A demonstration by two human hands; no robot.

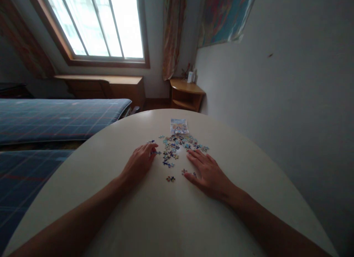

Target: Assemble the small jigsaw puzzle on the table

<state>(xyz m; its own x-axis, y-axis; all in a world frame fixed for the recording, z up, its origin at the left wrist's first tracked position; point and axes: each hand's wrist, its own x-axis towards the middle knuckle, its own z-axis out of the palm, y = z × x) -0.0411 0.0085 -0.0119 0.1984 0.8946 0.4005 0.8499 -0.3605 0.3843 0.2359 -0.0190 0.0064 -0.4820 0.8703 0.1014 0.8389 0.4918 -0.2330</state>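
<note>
Small flat jigsaw pieces in blue, white, yellow and dark tones [172, 148] lie in a loose heap on a round-edged, cream-white tabletop [155, 223], in the space between the two bare hands and reaching a little beyond them. The left hand [141, 156] is at the heap's left side, its fingers curled and bent inward toward the pieces. A bluish jigsaw piece [158, 152] lies right at its fingertips, on the side facing the heap; whether the fingers pinch it, only touch it or stop just short cannot be told, and neither can the gap between thumb and forefinger. A small dark-blue piece [151, 141] lies just past the knuckles.

The right hand [206, 171] is spread palm down at the heap's right side, its fingers extended and thumb held well away from them, with no grasp visible. Its fingertips reach the right edge of the heap, partly covering pieces there. A pale brownish piece [184, 172] lies just beside the thumb tip, in front of the opening between thumb and fingers. A small dark-and-tan cluster of pieces [170, 179] lies apart, nearer the person, between the hands but closer to the right thumb. A rectangular printed picture sheet in blue and orange [179, 126] lies at the heap's far edge, beyond both hands.
</note>
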